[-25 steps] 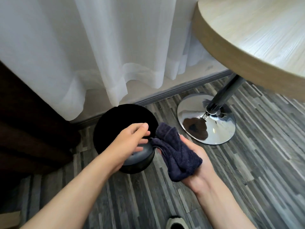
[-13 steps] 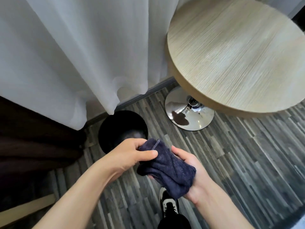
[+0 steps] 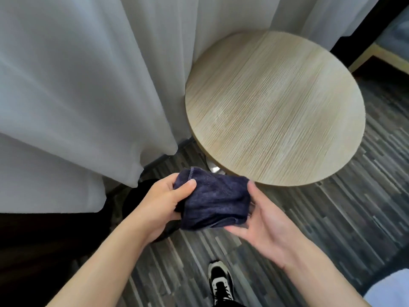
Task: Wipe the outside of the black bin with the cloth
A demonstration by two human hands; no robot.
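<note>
Left hand clamped on the cloth's left end | right hand open-fingered, cradling its right end | cloth now lifted off the bin, held in the air | black bin on the floor at the curtain's hem, mostly hidden behind the left hand | judgement: wiping paused or finished.

Left hand clenched (right hand cupped)
</note>
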